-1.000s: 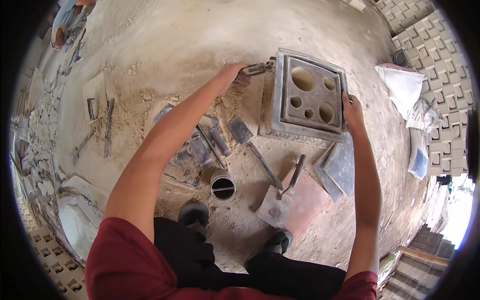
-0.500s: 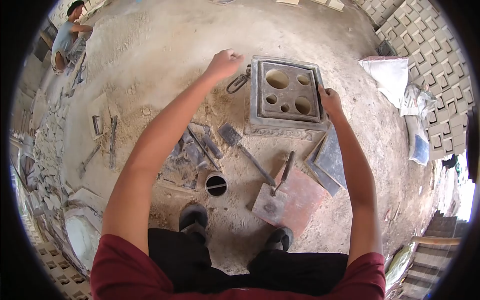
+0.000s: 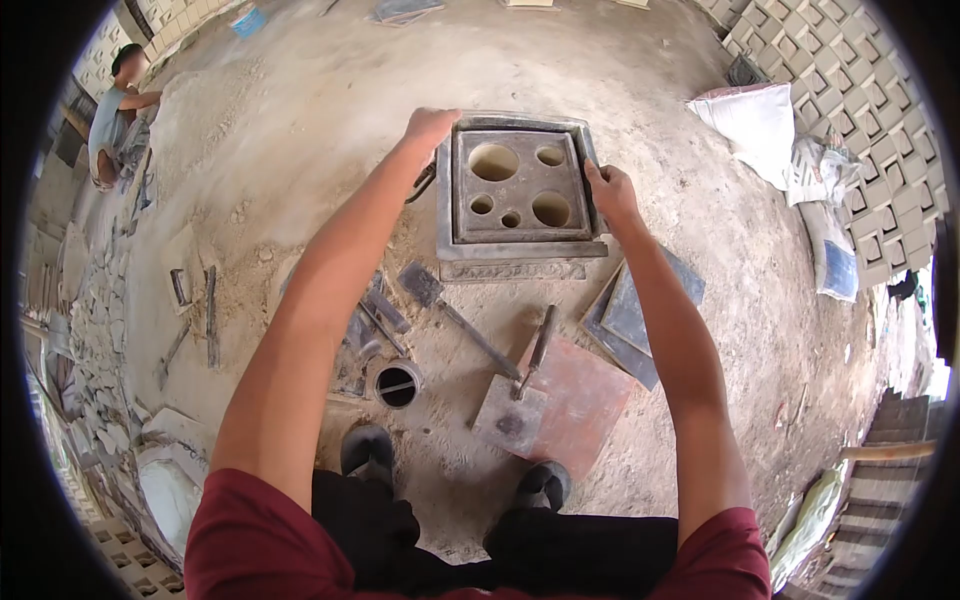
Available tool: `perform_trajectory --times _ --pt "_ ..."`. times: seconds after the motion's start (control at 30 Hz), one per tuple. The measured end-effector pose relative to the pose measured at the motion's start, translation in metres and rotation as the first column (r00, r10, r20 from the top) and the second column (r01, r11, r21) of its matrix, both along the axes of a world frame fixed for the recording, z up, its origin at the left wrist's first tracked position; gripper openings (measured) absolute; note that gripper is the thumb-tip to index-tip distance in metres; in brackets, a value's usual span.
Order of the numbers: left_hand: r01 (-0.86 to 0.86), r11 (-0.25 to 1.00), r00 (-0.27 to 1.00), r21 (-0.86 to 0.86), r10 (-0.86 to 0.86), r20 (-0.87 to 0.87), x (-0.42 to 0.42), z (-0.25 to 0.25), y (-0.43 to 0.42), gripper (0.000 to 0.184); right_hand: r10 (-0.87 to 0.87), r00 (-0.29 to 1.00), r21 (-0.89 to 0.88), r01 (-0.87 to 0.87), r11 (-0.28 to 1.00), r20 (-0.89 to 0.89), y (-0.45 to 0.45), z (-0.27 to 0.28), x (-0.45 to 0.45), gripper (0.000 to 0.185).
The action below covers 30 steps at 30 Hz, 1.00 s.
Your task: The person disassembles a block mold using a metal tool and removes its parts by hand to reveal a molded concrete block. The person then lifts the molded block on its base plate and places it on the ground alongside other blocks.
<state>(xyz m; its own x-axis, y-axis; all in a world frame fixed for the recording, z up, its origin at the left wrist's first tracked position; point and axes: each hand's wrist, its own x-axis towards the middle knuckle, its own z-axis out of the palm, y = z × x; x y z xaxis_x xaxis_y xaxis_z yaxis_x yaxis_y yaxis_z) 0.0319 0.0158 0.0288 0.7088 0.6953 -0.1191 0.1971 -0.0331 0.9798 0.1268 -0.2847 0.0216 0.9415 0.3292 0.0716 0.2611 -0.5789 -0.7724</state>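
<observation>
A square grey metal mould frame (image 3: 520, 249) lies in front of me, with an inner plate (image 3: 515, 185) pierced by several round holes of different sizes. Below its near edge shows the patterned side of a pale block (image 3: 515, 271). My left hand (image 3: 433, 125) is closed on the frame's far left corner, its fingertips partly hidden. On the right side, my right hand (image 3: 612, 197) grips the frame with the thumb on top. Part of a dark metal loop (image 3: 422, 183) peeks out under my left wrist.
Nearer me are a flat-bladed tool (image 3: 420, 283), a round can (image 3: 398, 384), a trowel (image 3: 512, 408) on a reddish board (image 3: 585, 400), and dark plates (image 3: 655, 300). White sacks (image 3: 745, 130) stand right by stacked blocks (image 3: 830, 90). Another person (image 3: 112, 120) crouches far left.
My left hand has come from beside the frame onto its far left corner. My right hand stays on the right side. The whole view has shifted, so the frame appears further left.
</observation>
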Motion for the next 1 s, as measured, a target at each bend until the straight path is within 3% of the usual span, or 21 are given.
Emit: perform_trajectory --times 0.23,0.5,0.63,0.7,0.73,0.87,0.97,1.0 --pt "0.089 0.996 0.996 -0.002 -0.089 -0.002 0.019 0.004 0.003 0.049 -0.033 0.999 0.013 0.033 0.999 0.016 -0.004 0.002 0.009 0.049" --pt "0.079 0.985 0.996 0.153 -0.072 -0.055 0.035 0.022 0.003 0.051 -0.047 0.996 0.036 0.044 0.998 0.078 -0.003 0.007 0.021 0.051" --pt "0.083 0.944 0.996 0.319 -0.067 -0.06 0.049 0.042 -0.013 0.049 -0.077 0.997 0.08 0.074 0.994 0.027 -0.014 0.026 0.022 0.051" --pt "0.218 0.902 0.972 0.373 -0.168 -0.161 0.051 0.067 -0.031 0.063 -0.092 0.994 0.105 0.086 0.991 0.052 -0.026 0.025 0.032 0.047" --pt "0.283 0.841 0.956 0.461 -0.208 -0.208 0.059 0.069 -0.033 0.06 -0.101 0.993 0.132 0.093 0.987 0.056 -0.033 0.029 0.035 0.044" --pt "0.345 0.785 0.938 0.514 -0.265 -0.226 0.093 0.061 -0.066 0.055 -0.192 0.975 0.162 0.173 0.972 0.114 -0.068 0.042 0.035 0.036" --pt "0.188 0.839 0.967 0.511 -0.249 0.053 0.1 0.059 -0.125 0.046 -0.273 0.959 0.177 0.256 0.95 0.079 -0.099 0.051 0.029 0.035" --pt "0.21 0.832 0.962 0.513 -0.27 0.044 0.107 0.058 -0.137 0.046 -0.335 0.941 0.209 0.319 0.924 0.044 -0.108 0.045 0.034 0.036"
